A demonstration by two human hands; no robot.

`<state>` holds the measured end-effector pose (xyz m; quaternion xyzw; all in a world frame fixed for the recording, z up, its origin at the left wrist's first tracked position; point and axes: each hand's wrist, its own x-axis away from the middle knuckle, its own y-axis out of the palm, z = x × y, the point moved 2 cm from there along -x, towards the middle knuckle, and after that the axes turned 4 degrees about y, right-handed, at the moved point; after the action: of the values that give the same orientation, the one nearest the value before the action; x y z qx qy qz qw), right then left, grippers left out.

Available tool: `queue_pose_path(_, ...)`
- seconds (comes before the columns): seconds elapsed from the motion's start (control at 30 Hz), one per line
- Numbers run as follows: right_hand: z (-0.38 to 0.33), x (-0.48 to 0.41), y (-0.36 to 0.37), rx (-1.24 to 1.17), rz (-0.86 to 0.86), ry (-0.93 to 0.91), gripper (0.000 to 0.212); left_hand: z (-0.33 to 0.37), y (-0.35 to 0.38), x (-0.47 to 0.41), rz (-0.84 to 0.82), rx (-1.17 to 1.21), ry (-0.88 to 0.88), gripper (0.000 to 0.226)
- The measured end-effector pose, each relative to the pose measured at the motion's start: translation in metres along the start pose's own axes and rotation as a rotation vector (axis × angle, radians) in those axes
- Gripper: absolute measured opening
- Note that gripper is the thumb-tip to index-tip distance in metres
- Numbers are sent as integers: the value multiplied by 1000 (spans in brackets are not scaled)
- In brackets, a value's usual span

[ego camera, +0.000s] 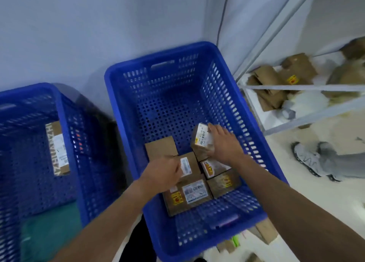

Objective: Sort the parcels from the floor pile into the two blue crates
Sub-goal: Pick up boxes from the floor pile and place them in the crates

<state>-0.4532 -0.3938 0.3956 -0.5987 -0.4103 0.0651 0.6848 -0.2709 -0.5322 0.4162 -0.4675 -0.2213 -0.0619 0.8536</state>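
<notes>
- Against the far wall, the right crate (167,78) takes up the middle of the view. Its far half is bare mesh and its near half is filled with boxes.
- The left crate (29,107) stands just beside it and holds a green bag (51,226) near and a taped parcel (58,149) farther in.
- A rack (296,87) on the far right carries more brown packets, and a few floor parcels (264,230) show past the right crate's near corner.
- The packed boxes (189,194) sit flush in the near part of the right crate, with a plain box (162,147) at their far left.
- The small parcel (201,139) is inside the right crate at the far right of that group. It is tipped up on the boxes, its long axis runs near to far and its label faces left.
- The right hand (223,143) grips it from the right, fingers wrapped over its far end, so this hand is the nearer one.
- The left hand (162,172) has bent fingers on the labelled box (187,166) (blur hides whether they grip or only steady it).
- The open floor lies just left of the small parcel, so laying it flat there looks like the next step.
</notes>
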Motion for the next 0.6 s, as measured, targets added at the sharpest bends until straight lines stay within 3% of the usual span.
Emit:
queue_pose_path(0.23,-6,-94,58,228,-3,-80,104,-44,34,-27,-114,-133,105,26)
queue_pose_path(0.4,-8,-120,78,426,-26,-166,102,-38,45,-28,-68,-123,186,33)
queue_pose_path(0.6,-2,-135,95,426,-73,-186,91,-40,51,-33,-65,-122,156,29)
